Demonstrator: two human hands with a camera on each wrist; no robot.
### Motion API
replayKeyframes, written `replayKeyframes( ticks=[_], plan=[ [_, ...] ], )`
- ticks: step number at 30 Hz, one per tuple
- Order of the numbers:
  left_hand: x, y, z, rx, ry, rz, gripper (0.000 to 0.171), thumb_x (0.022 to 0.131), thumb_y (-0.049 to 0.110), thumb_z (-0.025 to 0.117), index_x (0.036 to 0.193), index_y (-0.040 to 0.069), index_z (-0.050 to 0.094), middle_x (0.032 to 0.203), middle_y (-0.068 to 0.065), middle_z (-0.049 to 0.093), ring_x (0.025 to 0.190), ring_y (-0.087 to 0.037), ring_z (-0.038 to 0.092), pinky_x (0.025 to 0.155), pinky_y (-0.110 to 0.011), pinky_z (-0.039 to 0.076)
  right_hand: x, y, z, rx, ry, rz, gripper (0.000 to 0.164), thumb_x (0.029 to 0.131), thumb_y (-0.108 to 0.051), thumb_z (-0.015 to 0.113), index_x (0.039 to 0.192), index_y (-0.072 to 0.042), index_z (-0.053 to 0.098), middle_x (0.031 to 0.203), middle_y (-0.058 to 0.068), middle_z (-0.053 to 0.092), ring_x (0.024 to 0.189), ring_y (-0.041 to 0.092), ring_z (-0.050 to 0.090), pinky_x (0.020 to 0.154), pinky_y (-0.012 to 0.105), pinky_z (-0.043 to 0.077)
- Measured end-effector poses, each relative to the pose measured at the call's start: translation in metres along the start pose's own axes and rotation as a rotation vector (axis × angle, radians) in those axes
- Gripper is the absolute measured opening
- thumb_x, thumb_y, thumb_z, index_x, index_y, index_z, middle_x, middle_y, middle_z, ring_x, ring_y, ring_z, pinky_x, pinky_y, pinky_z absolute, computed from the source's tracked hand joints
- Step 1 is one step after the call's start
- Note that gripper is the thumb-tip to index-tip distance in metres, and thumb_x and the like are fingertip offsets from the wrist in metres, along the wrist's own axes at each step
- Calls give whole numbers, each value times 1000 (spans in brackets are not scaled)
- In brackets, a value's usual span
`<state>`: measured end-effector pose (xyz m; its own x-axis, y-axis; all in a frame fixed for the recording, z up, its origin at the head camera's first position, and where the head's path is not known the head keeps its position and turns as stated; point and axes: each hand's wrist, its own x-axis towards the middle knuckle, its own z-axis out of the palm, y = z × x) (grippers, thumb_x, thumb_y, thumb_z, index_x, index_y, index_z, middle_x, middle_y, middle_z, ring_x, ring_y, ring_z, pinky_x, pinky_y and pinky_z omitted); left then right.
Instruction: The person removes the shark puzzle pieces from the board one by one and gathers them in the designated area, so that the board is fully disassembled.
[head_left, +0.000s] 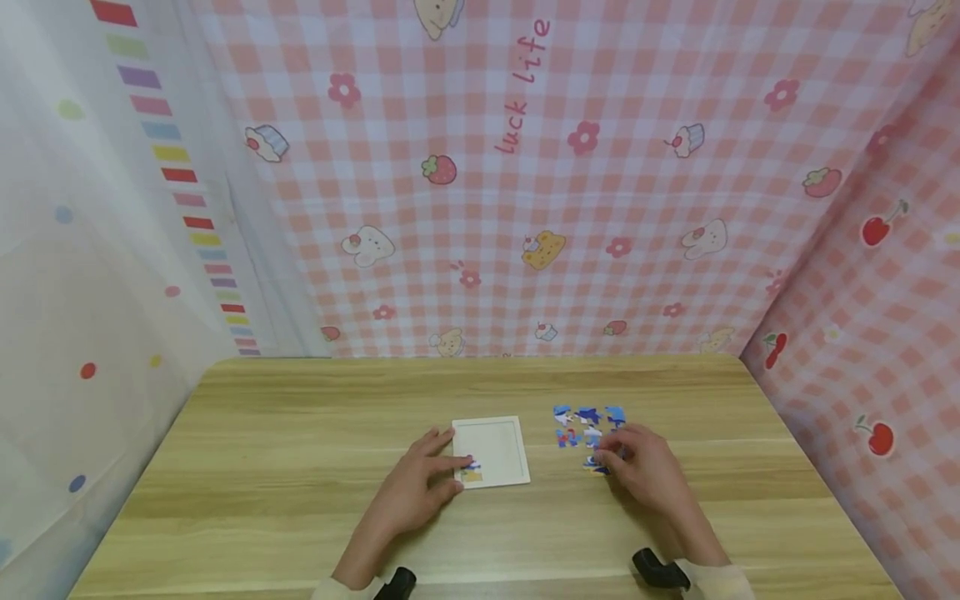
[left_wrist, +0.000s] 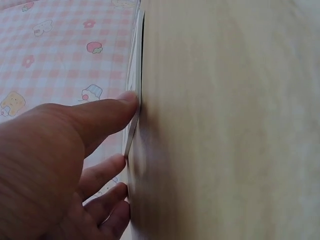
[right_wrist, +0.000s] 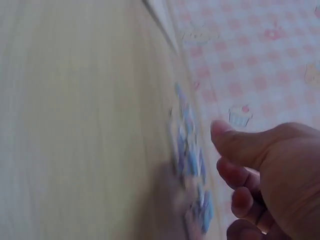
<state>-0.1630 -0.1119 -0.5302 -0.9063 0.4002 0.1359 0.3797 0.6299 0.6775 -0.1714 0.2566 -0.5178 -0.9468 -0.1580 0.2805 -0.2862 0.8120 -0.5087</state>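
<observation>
A square cream puzzle board [head_left: 495,446] with a raised border lies on the table. One fitted puzzle piece [head_left: 472,476] shows in its near left corner. The left hand [head_left: 412,487] rests at the board's left side, its index finger reaching onto that corner and its thumb at the near edge. In the left wrist view, the thumb [left_wrist: 112,112] touches the board's edge. The right hand [head_left: 645,467] hovers over the near right of several loose blue puzzle pieces [head_left: 588,414], partly hiding them. Nothing is visible between its bent fingers and thumb in the right wrist view.
The wood-grain table [head_left: 300,433] extends around the board and pieces. A pink checked curtain [head_left: 480,208] hangs along the back edge, with more patterned cloth at both sides. Black wrist mounts [head_left: 660,569] sit on both forearms.
</observation>
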Motion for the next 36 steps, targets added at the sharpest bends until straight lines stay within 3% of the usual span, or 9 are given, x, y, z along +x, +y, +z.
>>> replayKeyframes(
  ticks=[7,14,22,29,36],
  plan=[
    [2,1,-3,0,10,-9,37,89,16,79,126,12,74,153,-21,50,150,-45,35,119,-64,34,7,-29,11,123,-59,-13,5,89,-17,80,91,-15,77,85,-10,67,76,3,56,66,21,50],
    [3,1,-5,78,5,-76,55,88,30,80,139,14,65,161,-22,41,156,-49,16,122,-70,21,15,-55,35,179,-112,-79,7,90,-15,80,95,-13,75,84,-10,65,76,4,57,66,20,50],
    [1,0,-7,151,-36,-82,61,91,39,76,147,18,58,166,-18,34,156,-48,18,124,-69,20,23,-86,63,192,-163,-97,6,91,-15,76,97,-17,75,87,-9,66,83,12,56,72,22,45],
    [-1,1,-7,165,-39,-78,60,92,40,74,147,20,58,166,-16,34,157,-47,18,124,-68,21,23,-109,84,193,-198,-110,16,88,-17,79,103,-15,75,99,-4,71,95,13,58,87,33,51],
    [-1,1,-7,191,-41,-76,60,93,42,73,147,21,58,166,-16,35,156,-46,19,124,-66,21,23,-118,99,118,-157,-76,18,84,-25,83,100,-19,77,88,-6,67,85,9,53,78,26,46]
  ],
)
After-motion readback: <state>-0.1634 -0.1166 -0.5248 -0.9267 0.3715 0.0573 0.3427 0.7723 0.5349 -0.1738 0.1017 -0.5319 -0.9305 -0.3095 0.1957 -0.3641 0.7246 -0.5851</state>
